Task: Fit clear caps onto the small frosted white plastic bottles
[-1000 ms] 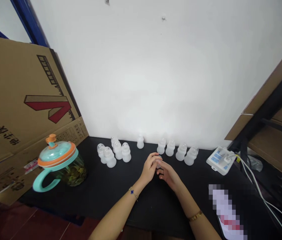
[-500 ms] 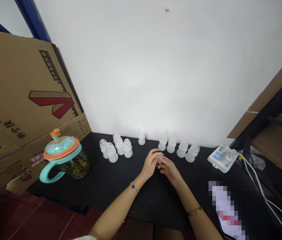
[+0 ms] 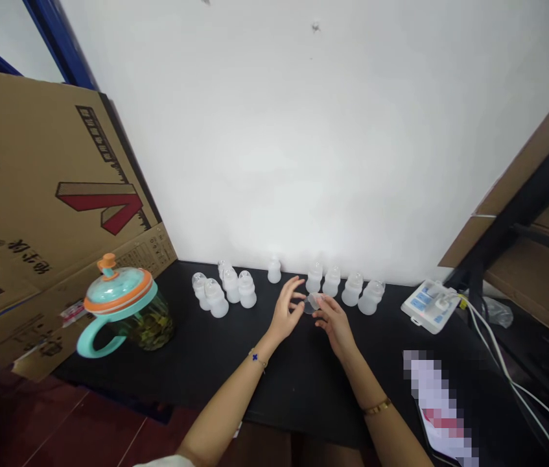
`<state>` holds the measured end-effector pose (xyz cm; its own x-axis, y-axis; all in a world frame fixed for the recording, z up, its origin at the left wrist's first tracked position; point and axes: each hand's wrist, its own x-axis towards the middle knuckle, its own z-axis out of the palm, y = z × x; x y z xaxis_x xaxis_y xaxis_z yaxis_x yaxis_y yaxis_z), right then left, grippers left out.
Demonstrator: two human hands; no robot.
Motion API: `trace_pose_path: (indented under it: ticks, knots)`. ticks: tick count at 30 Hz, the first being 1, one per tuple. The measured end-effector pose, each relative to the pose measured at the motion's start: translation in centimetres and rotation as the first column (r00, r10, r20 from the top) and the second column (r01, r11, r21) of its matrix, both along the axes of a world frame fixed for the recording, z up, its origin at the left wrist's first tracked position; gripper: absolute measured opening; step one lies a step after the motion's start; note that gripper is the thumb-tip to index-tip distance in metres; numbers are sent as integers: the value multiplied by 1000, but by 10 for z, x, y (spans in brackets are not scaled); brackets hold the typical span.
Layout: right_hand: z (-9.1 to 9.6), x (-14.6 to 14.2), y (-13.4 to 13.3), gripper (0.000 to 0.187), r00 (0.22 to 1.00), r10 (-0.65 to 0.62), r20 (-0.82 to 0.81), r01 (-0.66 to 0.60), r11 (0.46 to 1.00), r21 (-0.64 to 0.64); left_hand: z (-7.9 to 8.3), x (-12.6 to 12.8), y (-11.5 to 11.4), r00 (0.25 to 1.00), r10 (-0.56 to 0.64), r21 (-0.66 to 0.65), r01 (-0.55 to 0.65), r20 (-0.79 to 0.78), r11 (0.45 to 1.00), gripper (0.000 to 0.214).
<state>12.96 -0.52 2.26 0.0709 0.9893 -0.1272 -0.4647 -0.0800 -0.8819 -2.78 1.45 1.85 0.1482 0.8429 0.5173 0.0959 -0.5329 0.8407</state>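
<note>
The **left hand** (image 3: 284, 314) is open, its **fingers** (image 3: 296, 296) spread and raised, with their tips just beside a **small clear round piece** (image 3: 311, 303). The **right hand** (image 3: 335, 326) is curled inward, its **fingertips** (image 3: 321, 300) at the piece's right edge. At this size I cannot tell whether they are pinching it or only touching it.

The piece looks thin and tilted, and sits between the 2 hands above a **black tabletop** (image 3: 298, 389). I cannot tell whether it rests on the surface. A light fingertip hold at the rim suits something this small and transparent, leaving its face uncovered.

Just beyond the hands stands a loose row of about 11 upright **frosted white baby bottles** (image 3: 352, 290) with clear domed tops. To the left are a **glass jar with a teal handle and orange-rimmed lid** (image 3: 148, 327) and a **cardboard box** (image 3: 45, 194). To the right lie a **white plastic device** (image 3: 430, 306) with a **white cable** (image 3: 492, 350) and a **pixelated object** (image 3: 437, 405).
</note>
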Motion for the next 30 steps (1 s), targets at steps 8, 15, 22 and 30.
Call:
trace_pose_path:
  ticks: [8,15,22,30]
  knots:
    - [-2,5,3,38,989,-88,-119,83,995,-49,1,-8,69,796,605,-241,-583,19,776,65]
    - [-1,5,3,40,987,-63,-149,68,997,31,-4,-10,117,738,666,-239,-670,-112,702,74]
    - [0,6,5,43,981,-79,-179,93,993,75,-13,-17,111,763,637,-210,-644,-107,736,46]
    - [-1,7,9,35,968,-95,-231,118,989,88,-8,-5,50,884,468,-61,-466,18,883,47]
